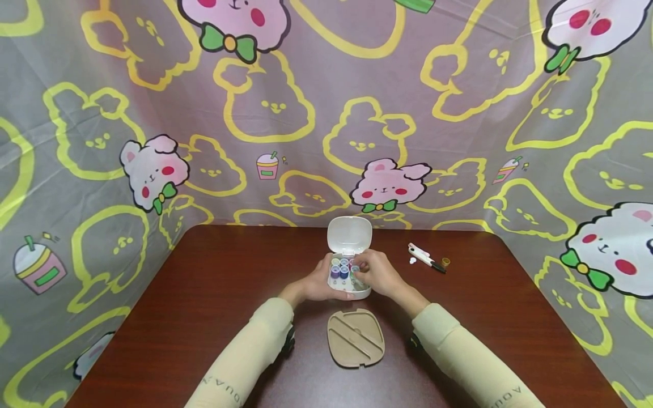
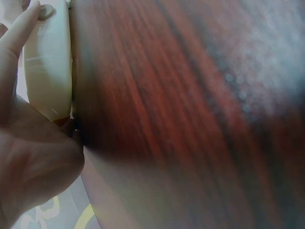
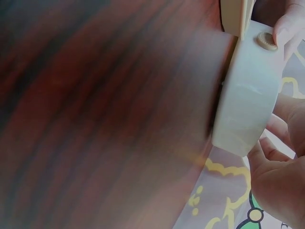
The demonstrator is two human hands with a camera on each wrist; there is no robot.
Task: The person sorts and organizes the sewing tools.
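A small white sewing box [image 1: 363, 294] stands on the table with its lid [image 1: 349, 234] raised at the back. Several thread spools [image 1: 344, 272] in purple, blue and pale tones sit upright on pegs inside. My left hand [image 1: 317, 284] grips the box from its left side, thumb along the front wall near the round clasp [image 3: 267, 41]. Over the box's right half, my right hand [image 1: 380, 276] pinches a pale bluish spool [image 1: 355, 270] between thumb and fingers. Its fingers partly hide the spools behind. In the right wrist view those fingers reach past the box wall.
A tan grooved tray [image 1: 352, 331] lies just in front of the box. To the right are a white-and-black slim tool [image 1: 425, 258], a small white piece [image 1: 412, 260] and a small yellow ring-like piece [image 1: 446, 262]. A patterned cloth [image 1: 306, 158] hangs behind the table.
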